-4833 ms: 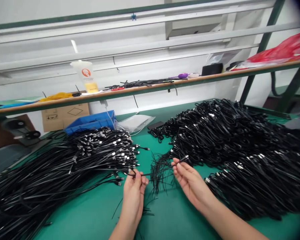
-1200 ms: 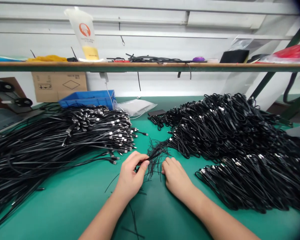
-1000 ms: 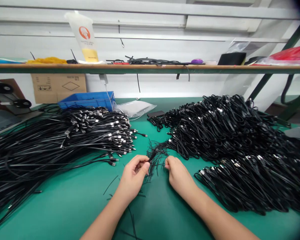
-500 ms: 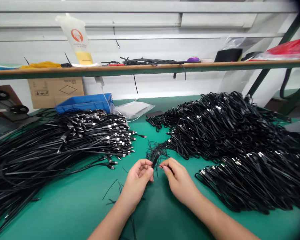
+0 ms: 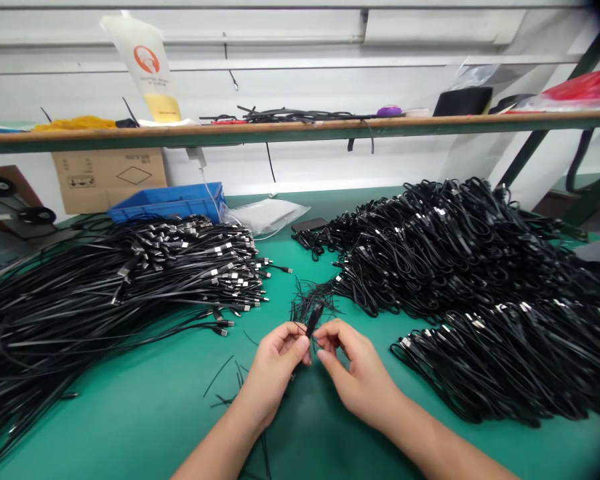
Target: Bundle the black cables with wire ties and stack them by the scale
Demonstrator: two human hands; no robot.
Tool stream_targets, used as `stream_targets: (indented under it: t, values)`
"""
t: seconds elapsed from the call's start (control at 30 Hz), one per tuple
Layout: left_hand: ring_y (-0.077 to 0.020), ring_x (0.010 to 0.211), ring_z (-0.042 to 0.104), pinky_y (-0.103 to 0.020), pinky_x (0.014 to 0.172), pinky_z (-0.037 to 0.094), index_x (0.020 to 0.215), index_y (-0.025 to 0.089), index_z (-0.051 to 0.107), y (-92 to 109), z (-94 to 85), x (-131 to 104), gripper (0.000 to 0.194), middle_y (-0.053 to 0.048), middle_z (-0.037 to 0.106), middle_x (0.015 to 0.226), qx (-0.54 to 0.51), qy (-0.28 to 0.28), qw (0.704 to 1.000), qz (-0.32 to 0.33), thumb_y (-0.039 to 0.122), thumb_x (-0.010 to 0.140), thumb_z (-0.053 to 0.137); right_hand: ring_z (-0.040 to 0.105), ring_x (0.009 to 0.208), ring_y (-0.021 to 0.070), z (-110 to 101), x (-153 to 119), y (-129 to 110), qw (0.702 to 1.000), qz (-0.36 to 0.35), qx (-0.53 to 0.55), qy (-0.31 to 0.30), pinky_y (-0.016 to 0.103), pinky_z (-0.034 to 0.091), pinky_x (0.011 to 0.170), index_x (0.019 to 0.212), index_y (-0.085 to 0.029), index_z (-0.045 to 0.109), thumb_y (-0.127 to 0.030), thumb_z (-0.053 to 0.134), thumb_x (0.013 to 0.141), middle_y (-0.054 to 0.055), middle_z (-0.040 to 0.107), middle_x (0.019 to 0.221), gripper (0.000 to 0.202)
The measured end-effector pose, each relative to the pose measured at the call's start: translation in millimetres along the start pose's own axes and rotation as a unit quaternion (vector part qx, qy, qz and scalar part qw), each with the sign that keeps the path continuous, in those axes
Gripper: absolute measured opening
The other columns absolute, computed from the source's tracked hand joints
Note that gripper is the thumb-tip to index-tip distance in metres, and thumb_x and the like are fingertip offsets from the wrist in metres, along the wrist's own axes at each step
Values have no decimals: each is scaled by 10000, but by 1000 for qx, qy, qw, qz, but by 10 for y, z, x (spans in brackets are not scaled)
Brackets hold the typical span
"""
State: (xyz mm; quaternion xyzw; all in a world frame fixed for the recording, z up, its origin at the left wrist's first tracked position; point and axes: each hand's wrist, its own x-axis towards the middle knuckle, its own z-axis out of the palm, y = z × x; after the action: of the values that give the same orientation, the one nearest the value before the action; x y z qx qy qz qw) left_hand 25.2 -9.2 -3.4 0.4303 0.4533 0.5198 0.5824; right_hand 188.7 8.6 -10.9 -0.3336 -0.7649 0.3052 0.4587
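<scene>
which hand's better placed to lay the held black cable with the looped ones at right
Probably the right hand: it's nearer the looped USB cables. The left hand grips the black cable but is farther away, so a handover seems needed.

Bright light, soft shadows, black upper-right corner

Lower end of the black piece [image 5: 315,319] is pretty much swallowed by the left grip [image 5: 279,363], and whether anything's pinched in the right grip [image 5: 357,373] can't be made out. The cable heap [image 5: 105,287] gets chopped off by the left edge, the red bag [image 5: 594,87] by the right one. Blue bin's [image 5: 165,201] bottom is partly blocked by cables. Small print on the cup [image 5: 136,72] is too blurry to be read.
</scene>
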Motion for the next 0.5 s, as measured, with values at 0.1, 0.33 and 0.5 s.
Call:
stream_targets:
  t: [0.1, 0.33, 0.5]
  values:
    - [-139, 665, 499, -247, 659, 379, 900, 170, 607, 46, 2, -41, 264, 26, 558, 641, -23, -9, 1000, -9, 391, 816, 727, 608, 855, 170, -14, 7, 9, 996, -94, -5, -8, 280, 515, 759, 1032, -217, 587, -42, 480, 929, 46, 646, 929, 230]
    - [-128, 625, 497, -240, 622, 375, 806, 161, 627, 71, 41, -93, 287, 24, 562, 632, -16, -18, 999, -22, 392, 749, 787, 564, 804, 193, -148, 3, -19, 937, -277, -214, -11, 336, 473, 713, 984, -197, 659, -64, 493, 964, 73, 669, 889, 213]
    - [-125, 626, 494, -235, 606, 382, 708, 162, 623, 80, 46, -88, 255, 24, 555, 649, 28, -37, 999, 1, 357, 740, 784, 548, 902, 227, -188, -27, -63, 919, -256, -299, 9, 382, 470, 798, 1218, -250, 647, -117, 538, 966, 94, 676, 1041, 304]
